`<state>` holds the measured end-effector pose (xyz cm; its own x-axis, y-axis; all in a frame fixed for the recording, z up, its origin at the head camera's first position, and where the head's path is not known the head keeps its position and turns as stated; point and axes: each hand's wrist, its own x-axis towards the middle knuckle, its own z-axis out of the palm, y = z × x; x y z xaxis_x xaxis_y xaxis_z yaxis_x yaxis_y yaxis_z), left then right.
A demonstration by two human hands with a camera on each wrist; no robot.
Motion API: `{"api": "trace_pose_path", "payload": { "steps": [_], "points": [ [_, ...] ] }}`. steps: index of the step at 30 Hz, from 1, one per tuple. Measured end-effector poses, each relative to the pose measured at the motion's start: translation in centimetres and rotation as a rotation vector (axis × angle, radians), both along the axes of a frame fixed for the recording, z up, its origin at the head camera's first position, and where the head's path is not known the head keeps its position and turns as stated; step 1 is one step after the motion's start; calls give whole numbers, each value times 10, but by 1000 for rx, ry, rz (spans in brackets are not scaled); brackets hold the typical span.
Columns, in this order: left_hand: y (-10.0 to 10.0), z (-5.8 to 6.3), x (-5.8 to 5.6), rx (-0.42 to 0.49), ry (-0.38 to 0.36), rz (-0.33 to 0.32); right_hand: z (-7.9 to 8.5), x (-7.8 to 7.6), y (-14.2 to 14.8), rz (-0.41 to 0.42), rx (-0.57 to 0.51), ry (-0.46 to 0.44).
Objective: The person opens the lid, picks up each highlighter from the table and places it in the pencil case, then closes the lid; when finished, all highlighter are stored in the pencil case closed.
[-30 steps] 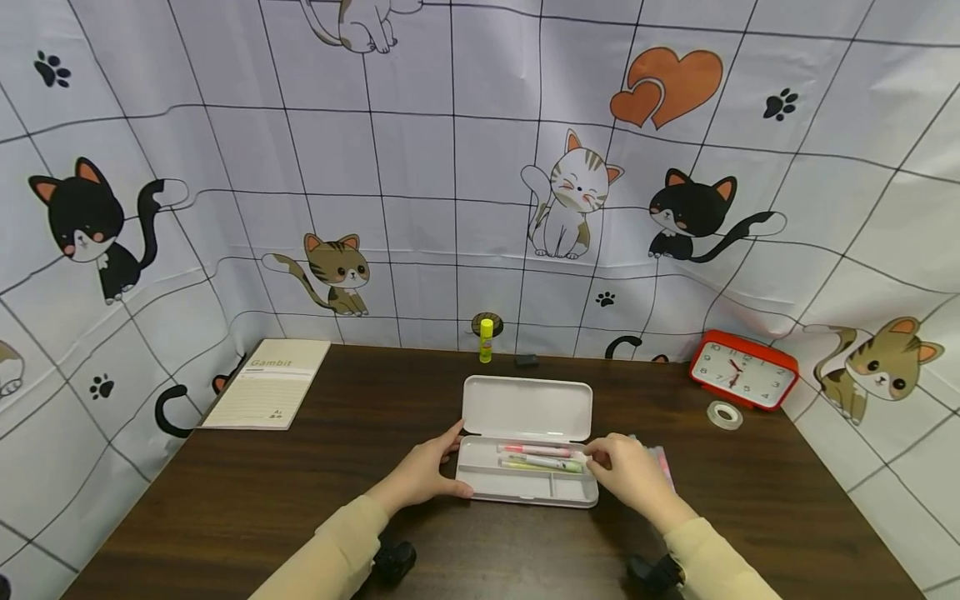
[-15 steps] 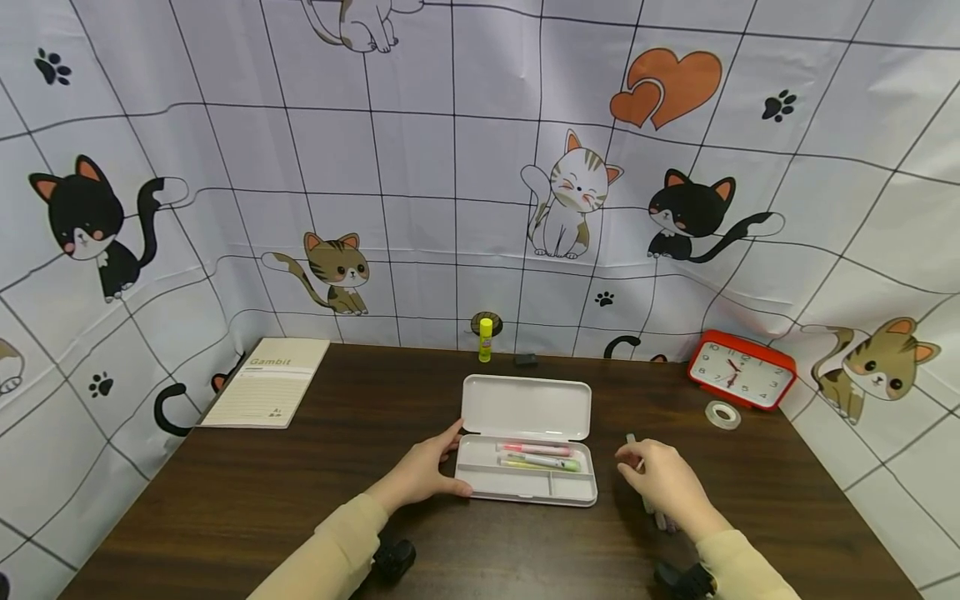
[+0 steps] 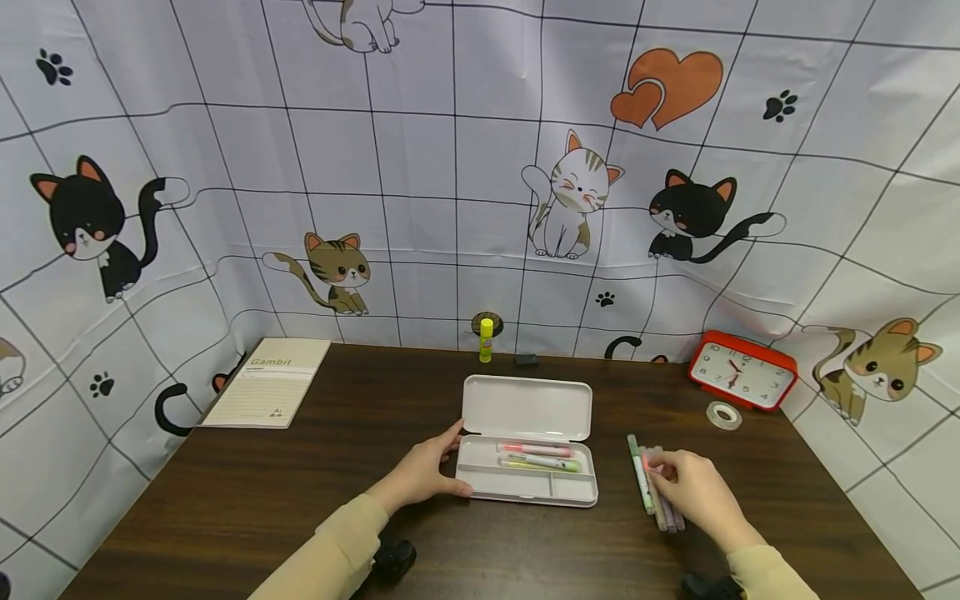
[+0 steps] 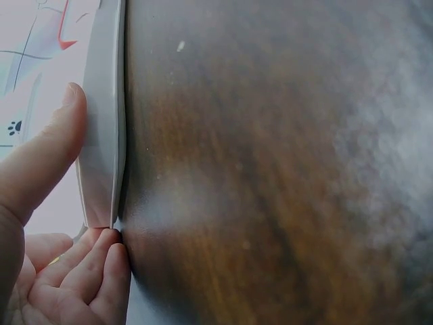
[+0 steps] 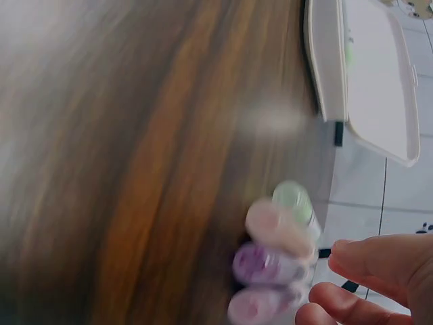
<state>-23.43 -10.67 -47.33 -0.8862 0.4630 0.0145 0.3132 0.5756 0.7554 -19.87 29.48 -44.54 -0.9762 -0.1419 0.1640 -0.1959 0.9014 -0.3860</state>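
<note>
Right now, gripping the white pencil case point(image 3: 501, 483) by its left end with the left hand point(image 3: 422, 472): thumb at the near-left corner, fingers bent in against the end wall. Sitting about midway between the left and right edges of the table point(image 3: 360, 400), open wide, with the lid point(image 3: 527, 408) tipped back along its far long edge. And inside, in the far compartment, a pink pen point(image 3: 543, 451), a white-and-green pen point(image 3: 555, 462) and a yellow pen point(image 3: 517, 466) partly hidden by it. Over to the right hand point(image 3: 693, 487) now, low over a row of pens to the right of the case! Thumb and fingers curved, a small gap between them, nothing visibly caught; cannot tell whether the tips touch a pen. Side by side in that row: a green pen point(image 3: 641, 475) nearest the case, then a pale pink pen point(image 5: 267, 220), a purple pen point(image 5: 260, 264) and a lilac pen point(image 5: 254, 308), slanting toward the table's near-right corner. Along the far edge, a yellow glue stick point(image 3: 486, 342) standing upright, just left of a small dark block point(image 3: 527, 361). At the far-left corner, a cream notebook point(image 3: 262, 392). Up at the far-right corner, a red clock point(image 3: 744, 371), with a white tape roll point(image 3: 727, 424) just in front. Behind everything, a cat-print wall hanging point(image 3: 420, 225).
</note>
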Motion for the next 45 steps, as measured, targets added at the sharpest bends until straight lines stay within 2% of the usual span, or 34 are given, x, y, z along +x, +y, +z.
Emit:
{"api": "trace_pose_path", "payload": {
  "steps": [13, 21, 31, 45],
  "points": [
    [-1, 1, 1, -8, -2, 6, -6, 2, 25, -26, 24, -12],
    [-1, -1, 0, -10, -3, 6, -9, 1, 25, -49, 10, -47],
    [-1, -1, 0, -11, -1, 7, -10, 1, 26, -75, 13, -43],
    [0, 1, 0, -10, -1, 8, -7, 1, 29, -174, -8, -122]
  ]
}}
